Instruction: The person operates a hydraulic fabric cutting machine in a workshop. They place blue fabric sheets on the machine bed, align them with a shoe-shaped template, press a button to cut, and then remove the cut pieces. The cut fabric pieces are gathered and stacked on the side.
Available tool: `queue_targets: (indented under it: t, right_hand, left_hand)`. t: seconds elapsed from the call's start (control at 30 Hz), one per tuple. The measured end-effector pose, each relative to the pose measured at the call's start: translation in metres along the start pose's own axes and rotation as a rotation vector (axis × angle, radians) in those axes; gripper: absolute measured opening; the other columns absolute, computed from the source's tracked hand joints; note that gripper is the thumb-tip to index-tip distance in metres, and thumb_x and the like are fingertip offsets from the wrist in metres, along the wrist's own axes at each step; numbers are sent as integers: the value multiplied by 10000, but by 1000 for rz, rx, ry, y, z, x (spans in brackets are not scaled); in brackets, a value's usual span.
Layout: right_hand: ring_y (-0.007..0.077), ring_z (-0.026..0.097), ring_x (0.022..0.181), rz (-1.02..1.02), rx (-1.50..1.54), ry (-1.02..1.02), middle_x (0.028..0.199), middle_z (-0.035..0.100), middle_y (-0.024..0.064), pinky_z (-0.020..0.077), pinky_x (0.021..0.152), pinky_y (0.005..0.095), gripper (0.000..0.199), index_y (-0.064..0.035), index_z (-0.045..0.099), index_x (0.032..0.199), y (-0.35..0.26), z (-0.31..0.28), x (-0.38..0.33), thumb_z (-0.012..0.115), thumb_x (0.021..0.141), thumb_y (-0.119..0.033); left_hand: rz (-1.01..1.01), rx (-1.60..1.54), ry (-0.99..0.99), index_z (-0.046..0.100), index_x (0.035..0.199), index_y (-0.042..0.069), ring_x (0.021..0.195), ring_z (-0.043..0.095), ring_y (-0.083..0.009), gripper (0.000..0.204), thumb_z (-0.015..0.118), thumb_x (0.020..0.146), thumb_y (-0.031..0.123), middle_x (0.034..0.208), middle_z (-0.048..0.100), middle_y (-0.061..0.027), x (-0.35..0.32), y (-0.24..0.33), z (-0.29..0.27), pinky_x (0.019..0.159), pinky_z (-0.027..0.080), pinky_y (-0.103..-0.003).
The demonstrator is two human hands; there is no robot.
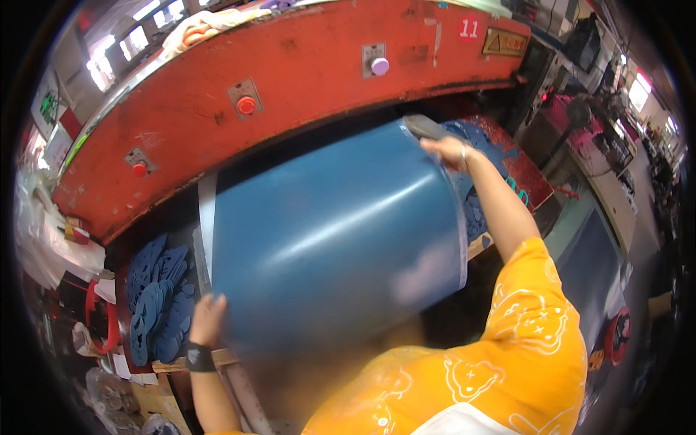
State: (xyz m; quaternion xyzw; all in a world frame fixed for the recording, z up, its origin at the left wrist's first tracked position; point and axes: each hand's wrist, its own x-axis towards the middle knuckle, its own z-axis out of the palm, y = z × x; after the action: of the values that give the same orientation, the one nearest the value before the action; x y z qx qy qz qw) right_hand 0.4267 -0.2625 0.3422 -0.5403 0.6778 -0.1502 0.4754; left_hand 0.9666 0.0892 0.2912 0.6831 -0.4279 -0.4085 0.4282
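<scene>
Glossy blue sheet point(326, 225), lower edge blurred, slanting before red machine point(312, 76).

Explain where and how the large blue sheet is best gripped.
Probably pinch the blue sheet by its side edges, one hand coming from each side: its broad, smooth face offers no handle. The left hand and right hand are near those edges.

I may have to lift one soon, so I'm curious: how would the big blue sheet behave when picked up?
The blue sheet would probably flex rather than stay rigid: its right edge seems to bow, though the lens may exaggerate that. It may also feel slippery, since a long bright streak shines across its smooth-looking face.
</scene>
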Motion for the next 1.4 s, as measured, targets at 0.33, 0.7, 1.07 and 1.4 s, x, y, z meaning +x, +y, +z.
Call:
queue_targets:
  t: [0.33,0.7,1.07,1.4]
  right_hand:
    - [389,590,1072,-472,-346,475,1155,622,215,468,901,449,428,-14,592,1167,-59,33,21,618,844,-294]
    - [362,558,1135,-521,-388,223,1230,574,221,445,963,432,481,-15,488,1309,-18,53,10,590,893,-233]
    - [286,552,975,-1240,-730,240,910,589,92,395,909,409,404,-105,591,916,122,-42,2,649,798,-487]
    - [339,518,1062,-815,-881,996,1175,538,167,425,883,388,614,-95,497,1260,16,-140,70,691,769,-408]
  left_hand:
    - [322,413,400,563,957,-44,772,556,-170,206,566,907,155,826,609,-107,93,24,2,730,453,-299]
    - [366,662,532,545,1208,-9,1101,573,-300,341,561,878,75,1187,602,-178,81,12,41,967,406,-360]
    - [166,798,729,603,1173,79,1039,613,-307,302,527,937,252,1148,646,-126,103,-21,57,881,463,-359]
    - [143,819,711,600,1154,53,1021,618,-300,295,521,944,245,1119,653,-130,95,-15,61,886,459,-353]
